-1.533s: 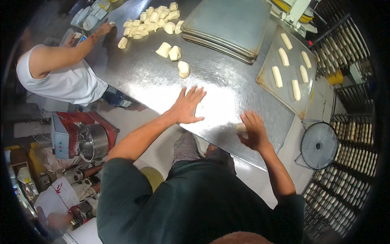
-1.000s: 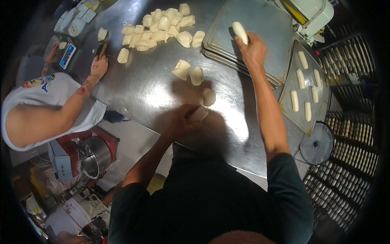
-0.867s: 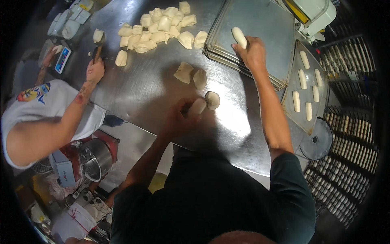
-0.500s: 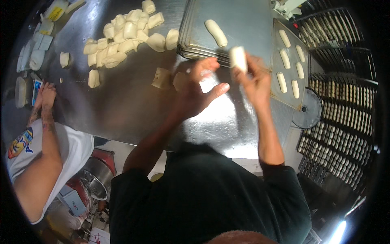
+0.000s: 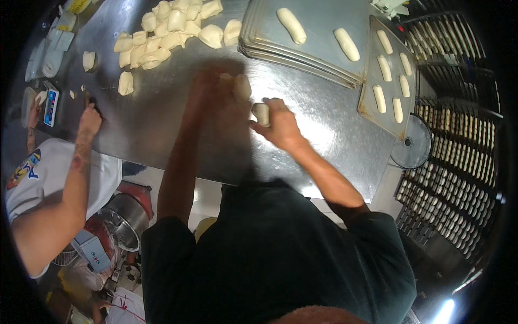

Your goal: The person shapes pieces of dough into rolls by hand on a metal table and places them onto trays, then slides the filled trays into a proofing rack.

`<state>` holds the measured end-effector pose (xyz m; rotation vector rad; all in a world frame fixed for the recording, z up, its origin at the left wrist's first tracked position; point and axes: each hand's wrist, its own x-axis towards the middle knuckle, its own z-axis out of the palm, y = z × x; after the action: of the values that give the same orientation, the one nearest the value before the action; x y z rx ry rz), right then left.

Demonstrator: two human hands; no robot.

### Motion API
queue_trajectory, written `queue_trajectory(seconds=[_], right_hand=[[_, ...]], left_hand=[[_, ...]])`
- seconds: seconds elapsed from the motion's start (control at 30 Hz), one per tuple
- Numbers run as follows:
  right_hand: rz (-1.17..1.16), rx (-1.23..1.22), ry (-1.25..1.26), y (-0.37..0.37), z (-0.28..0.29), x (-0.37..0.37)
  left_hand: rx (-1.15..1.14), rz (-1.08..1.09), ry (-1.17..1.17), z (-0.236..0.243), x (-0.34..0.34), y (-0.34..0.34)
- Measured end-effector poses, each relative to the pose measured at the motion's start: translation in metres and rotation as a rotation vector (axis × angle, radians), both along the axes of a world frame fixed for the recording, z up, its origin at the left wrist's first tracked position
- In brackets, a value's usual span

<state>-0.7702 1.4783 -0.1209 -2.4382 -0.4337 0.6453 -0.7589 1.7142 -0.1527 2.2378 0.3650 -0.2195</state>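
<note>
On the steel table, my right hand curls around a short, thick piece of dough, thumb on the near side and fingers on the far side. To its left, my left hand is in shadow and smeared by motion, so its fingers do not show clearly. Right beside it is another pale dough piece; whether the hand grips it is unclear. Two smooth dough rolls, one at the left and one at the right, lie on the top baking tray of a stack.
A heap of cut dough pieces covers the far left of the table. Another tray with several rolls stands at the right, before racks of filled trays. At the left, a co-worker's hand is near a scale.
The roll my right hand held now lies on the top tray beside the other. Both hands have moved left and nearer the dough pieces. The co-worker's hands have moved apart.
</note>
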Motion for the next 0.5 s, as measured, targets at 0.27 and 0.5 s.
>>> queue_trajectory(seconds=[0.27,0.5], right_hand=[[-0.033,0.152,-0.463,-0.206,-0.026,-0.045],[0.129,-0.400,-0.132,-0.289,-0.032,-0.106]], left_hand=[[0.178,0.024,-0.498,-0.008,-0.111,-0.062],[0.601,-0.557,-0.146,-0.038,-0.143,-0.175]])
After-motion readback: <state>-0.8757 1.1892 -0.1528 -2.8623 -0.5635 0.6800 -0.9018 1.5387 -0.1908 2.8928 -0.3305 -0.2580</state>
